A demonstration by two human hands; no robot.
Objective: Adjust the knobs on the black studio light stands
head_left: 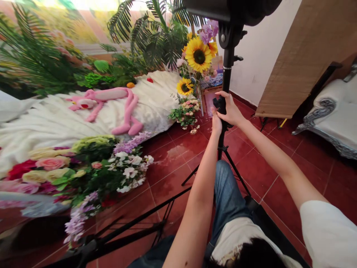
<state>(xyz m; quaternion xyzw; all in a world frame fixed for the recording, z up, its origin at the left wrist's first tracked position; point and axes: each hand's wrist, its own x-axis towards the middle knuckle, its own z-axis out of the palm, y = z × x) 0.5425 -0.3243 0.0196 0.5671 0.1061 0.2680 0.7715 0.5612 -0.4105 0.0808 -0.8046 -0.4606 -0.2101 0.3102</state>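
Note:
A black light stand (227,80) rises upright in front of me, with a dark lamp housing (237,9) at its top, cut off by the frame edge. My left hand (216,122) is closed on the stand's pole, just below a black collar with a knob (220,104). Slightly higher and to the right, my right hand (231,109) wraps round the same collar, fingers over its top and thumb below. The two hands nearly meet at the pole. Part of the left fingers is hidden behind the stand.
A fur-covered platform (161,93) on the left bears a pink plush toy (111,95). Artificial flowers (92,163) line its front, and sunflowers (199,56) stand behind the pole. Another black stand (125,227) lies low at left. A white sofa (334,100) is at right.

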